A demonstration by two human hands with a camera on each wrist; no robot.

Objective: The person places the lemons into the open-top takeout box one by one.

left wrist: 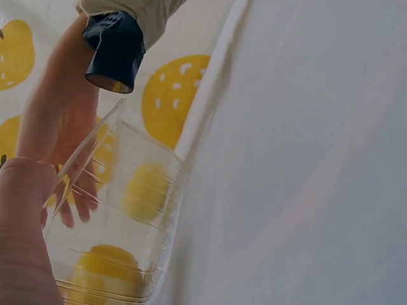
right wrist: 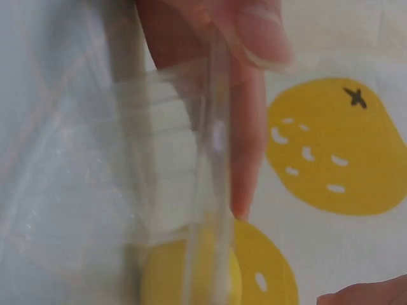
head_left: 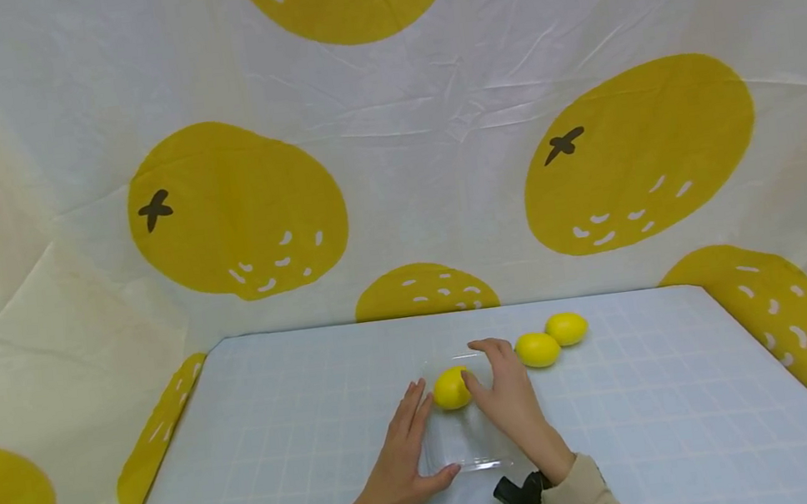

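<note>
A clear plastic box stands on the table with one yellow lemon inside, toward its back. My left hand lies along the box's left side, fingers straight, thumb by the front edge. Over the back right part is my right hand, its fingers spread in a loose arch and its thumb overlapping the lemon in the head view. In the right wrist view that thumb appears apart from the lemon. Lemon shapes show blurrily through the plastic in the left wrist view.
Two more lemons, a nearer one and a farther one, lie side by side right of the box. The table has a pale checked cloth. Behind it hangs a fruit-print curtain.
</note>
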